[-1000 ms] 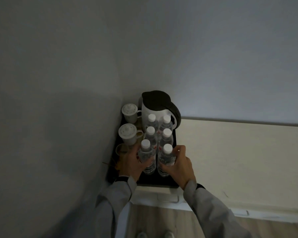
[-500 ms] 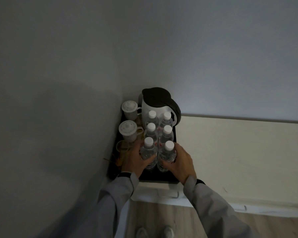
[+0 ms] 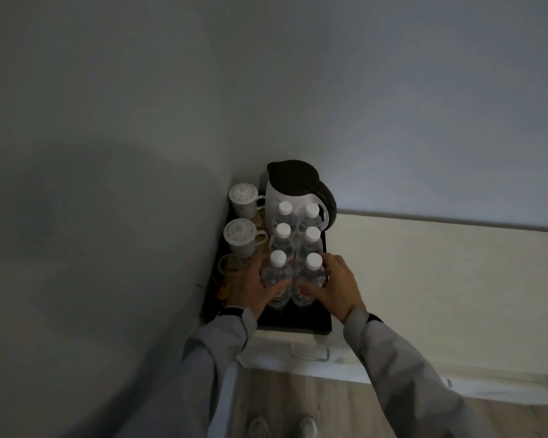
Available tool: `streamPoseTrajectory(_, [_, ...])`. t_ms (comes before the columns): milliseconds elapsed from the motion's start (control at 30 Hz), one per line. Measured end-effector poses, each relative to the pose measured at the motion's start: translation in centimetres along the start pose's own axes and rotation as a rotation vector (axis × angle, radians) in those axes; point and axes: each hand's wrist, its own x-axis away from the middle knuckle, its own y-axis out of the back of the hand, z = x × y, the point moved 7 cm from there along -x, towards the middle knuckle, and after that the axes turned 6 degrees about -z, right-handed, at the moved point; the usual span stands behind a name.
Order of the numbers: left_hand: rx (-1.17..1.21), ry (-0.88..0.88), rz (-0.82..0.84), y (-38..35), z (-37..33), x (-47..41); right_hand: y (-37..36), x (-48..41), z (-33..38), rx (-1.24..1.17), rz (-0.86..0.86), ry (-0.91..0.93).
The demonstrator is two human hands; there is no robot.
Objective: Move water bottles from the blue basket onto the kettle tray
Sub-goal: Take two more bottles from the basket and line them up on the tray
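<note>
The table [image 3: 424, 279] runs pale along the wall, and the black tray [image 3: 298, 320] sits at its left end, jammed into the corner. On the tray stands the kettle [image 3: 295, 188] at the back, with six bottles [image 3: 280, 245] upright in two rows in front of it, packed touching. The left hand [image 3: 250, 289] wraps the near-left bottle [image 3: 277, 279] and the right hand [image 3: 337, 287] wraps the near-right bottle [image 3: 309, 276]; both hands are curled onto them, fingers on the sides. The basket is not in view.

Risk, as I judge it: the rows are so tight that a push on the front pair could rock the middle pair or drive the back pair against the kettle. Letting go unevenly could tip a tall bottle toward the tray's open front edge.

Left of the bottles, two lidded cups [image 3: 241, 235] and a small glass [image 3: 230, 263] crowd the wall side, just beside the left hand; a knuckle could knock them. The wall leaves that hand little room to pull away
</note>
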Motion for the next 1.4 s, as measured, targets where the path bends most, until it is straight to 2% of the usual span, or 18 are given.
streamPoseTrajectory(267, [-0.033,-0.085,0.143,0.7,-1.9,-1.6,2.2,-1.7,0.7,0.013,0.080,0.132])
streamPoseTrajectory(367, [-0.070,-0.154,0.242,0.3,-2.6,-1.9,2.1,-1.9,0.8,0.022,0.107,0.146])
streamPoseTrajectory(500, [-0.101,-0.150,0.317,0.1,-2.7,-2.6,1.9,-1.7,0.9,0.029,0.122,0.161])
streamPoseTrajectory(633, [-0.135,-0.146,0.267,0.1,-2.7,-2.9,1.8,-1.6,1.0,0.042,0.117,0.157])
streamPoseTrajectory(1000, [-0.243,-0.084,-0.003,0.7,-1.8,-2.6,1.6,-1.4,1.0,0.071,0.138,0.116])
streamPoseTrajectory(1233, [-0.209,-0.152,0.138,0.2,-2.4,-3.1,1.5,-1.2,1.3,0.068,0.139,0.132])
streamPoseTrajectory(1400, [-0.210,-0.187,0.154,0.0,-2.8,-2.9,1.5,-1.1,1.5,0.077,0.110,0.104])
